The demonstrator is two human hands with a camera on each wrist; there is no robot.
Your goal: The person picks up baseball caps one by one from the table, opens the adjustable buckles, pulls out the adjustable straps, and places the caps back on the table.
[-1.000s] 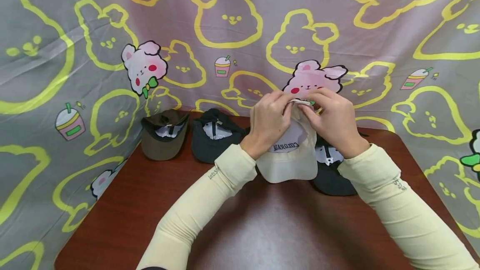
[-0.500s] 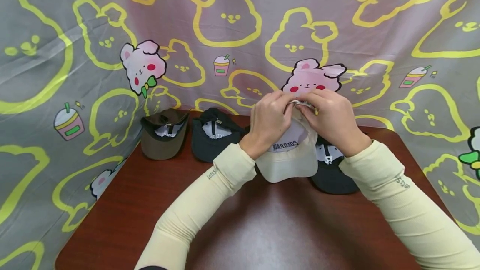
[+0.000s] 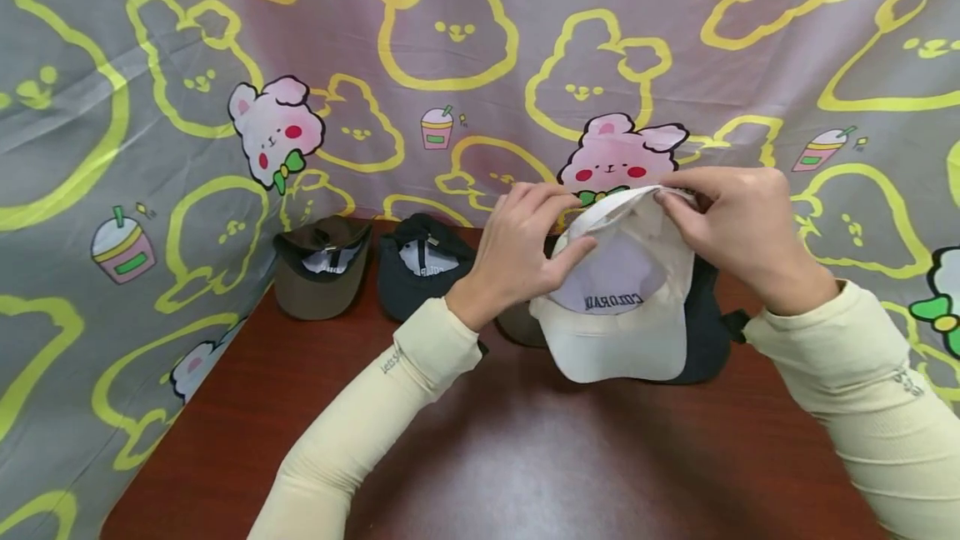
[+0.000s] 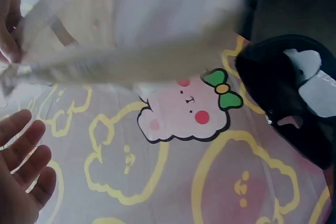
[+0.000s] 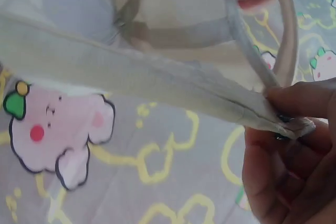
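A cream baseball cap (image 3: 615,348) hangs over the table in the head view, crown opening toward me and brim down, with mirrored lettering inside. My right hand (image 3: 750,232) pinches its back edge between thumb and fingers, by the strap (image 5: 265,61) that loops up in the right wrist view. At the cap's left side is my left hand (image 3: 517,252), fingers spread and thumb stretched across the edge. The left wrist view has its fingers (image 4: 23,156) apart from the cloth. Behind the cream cap, a dark cap (image 3: 708,340) is partly hidden.
A brown cap (image 3: 318,286) and a black cap (image 3: 423,273) sit at the back left of the brown table (image 3: 480,473). Another brownish brim (image 3: 521,327) shows beneath my left hand. A patterned cloth (image 3: 450,23) hangs behind and beside the table.
Both hands were together at the cap's back strap. Now my left hand has come off it and spread, while my right hand has moved right, carrying the cap, whose opening shows wider.
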